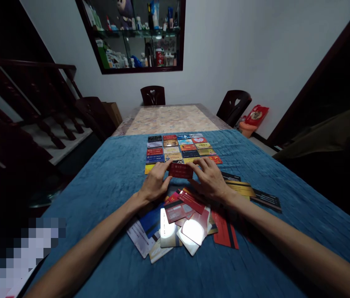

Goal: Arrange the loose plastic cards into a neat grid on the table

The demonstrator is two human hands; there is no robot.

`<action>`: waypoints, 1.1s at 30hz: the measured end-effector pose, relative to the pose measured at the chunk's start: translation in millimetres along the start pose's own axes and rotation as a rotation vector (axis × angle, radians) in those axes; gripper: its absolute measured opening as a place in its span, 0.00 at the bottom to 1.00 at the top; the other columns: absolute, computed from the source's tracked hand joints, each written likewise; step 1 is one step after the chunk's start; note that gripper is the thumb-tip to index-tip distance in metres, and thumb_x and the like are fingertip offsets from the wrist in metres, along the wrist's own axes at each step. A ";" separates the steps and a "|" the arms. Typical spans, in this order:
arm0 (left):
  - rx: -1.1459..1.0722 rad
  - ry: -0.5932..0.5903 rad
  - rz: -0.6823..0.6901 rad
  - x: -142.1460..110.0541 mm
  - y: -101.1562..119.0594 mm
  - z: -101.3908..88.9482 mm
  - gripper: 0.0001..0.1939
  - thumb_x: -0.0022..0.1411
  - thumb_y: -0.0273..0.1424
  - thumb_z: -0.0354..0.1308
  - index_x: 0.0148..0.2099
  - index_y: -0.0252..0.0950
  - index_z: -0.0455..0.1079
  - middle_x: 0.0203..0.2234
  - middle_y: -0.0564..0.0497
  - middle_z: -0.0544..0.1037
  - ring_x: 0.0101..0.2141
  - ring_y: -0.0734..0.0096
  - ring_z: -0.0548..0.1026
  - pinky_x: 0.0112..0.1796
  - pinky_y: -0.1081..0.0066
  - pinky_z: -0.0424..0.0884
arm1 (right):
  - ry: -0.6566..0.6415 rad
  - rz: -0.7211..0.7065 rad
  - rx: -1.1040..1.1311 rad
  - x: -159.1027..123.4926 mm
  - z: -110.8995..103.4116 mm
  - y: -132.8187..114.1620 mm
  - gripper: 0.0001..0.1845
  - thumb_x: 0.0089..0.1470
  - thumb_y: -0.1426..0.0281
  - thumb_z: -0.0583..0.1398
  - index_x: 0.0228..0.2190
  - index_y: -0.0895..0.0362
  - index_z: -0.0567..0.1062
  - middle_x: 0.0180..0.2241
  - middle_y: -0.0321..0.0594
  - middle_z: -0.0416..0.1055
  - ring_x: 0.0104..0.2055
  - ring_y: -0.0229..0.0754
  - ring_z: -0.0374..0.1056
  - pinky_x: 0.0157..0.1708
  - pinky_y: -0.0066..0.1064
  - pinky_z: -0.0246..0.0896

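Note:
A dark red plastic card (180, 170) is held up between my two hands, its printed face towards me. My left hand (156, 180) pinches its left end between thumb and fingers, and my right hand (209, 178) grips the right end the same way. Just beyond, several cards lie in neat rows, among them a dark blue card (155, 158) and a yellow card (150, 169). Closer to me is a loose, overlapping heap with a red card (224, 231) and a blue card (152, 221). A gold card (240, 187) lies beside my right forearm over black ones.
A blue cloth (100, 198) covers the near part of the table, with a patterned tabletop (178, 118) beyond it. Dark wooden chairs (153, 96) stand around the far end. At the right, a red bag (257, 114) rests on an orange bin (247, 129).

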State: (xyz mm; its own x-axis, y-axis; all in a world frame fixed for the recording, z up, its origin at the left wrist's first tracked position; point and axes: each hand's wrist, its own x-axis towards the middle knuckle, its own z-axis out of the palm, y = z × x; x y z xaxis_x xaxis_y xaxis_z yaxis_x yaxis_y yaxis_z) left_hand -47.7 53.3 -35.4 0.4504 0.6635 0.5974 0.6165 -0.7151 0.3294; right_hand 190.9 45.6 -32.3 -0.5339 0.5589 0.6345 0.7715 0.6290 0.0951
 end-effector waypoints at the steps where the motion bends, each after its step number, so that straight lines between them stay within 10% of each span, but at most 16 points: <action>1: 0.020 -0.008 0.005 0.7 -1.7 -2.0 0.28 0.62 0.25 0.56 0.64 0.34 0.60 0.51 0.40 0.75 0.50 0.56 0.72 0.53 0.54 0.71 | 0.004 -0.003 0.006 2.8 1.1 0.8 0.22 0.56 0.68 0.60 0.52 0.59 0.71 0.46 0.52 0.68 0.47 0.54 0.59 0.43 0.43 0.59; 14: 0.092 -0.005 -0.064 20.2 -38.0 -30.8 0.31 0.58 0.24 0.60 0.64 0.34 0.62 0.51 0.41 0.75 0.50 0.56 0.73 0.53 0.56 0.71 | -0.037 -0.102 0.165 62.1 22.2 19.4 0.24 0.56 0.66 0.61 0.54 0.56 0.69 0.48 0.51 0.68 0.48 0.54 0.60 0.49 0.46 0.60; 33: 0.072 0.029 -0.395 60.0 -113.8 -45.6 0.26 0.48 0.24 0.60 0.52 0.29 0.74 0.27 0.51 0.77 0.27 0.70 0.72 0.34 0.72 0.72 | -0.110 0.062 0.310 144.4 102.6 25.4 0.17 0.53 0.72 0.65 0.46 0.57 0.77 0.49 0.49 0.71 0.50 0.51 0.60 0.49 0.41 0.58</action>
State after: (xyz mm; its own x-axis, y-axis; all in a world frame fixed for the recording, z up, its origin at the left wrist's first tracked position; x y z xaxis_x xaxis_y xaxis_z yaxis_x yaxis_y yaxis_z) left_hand -120.3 164.5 -3.7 0.1518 0.8771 0.4556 0.7827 -0.3882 0.4866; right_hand 97.9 197.7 -17.0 -0.5364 0.6459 0.5433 0.6707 0.7169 -0.1902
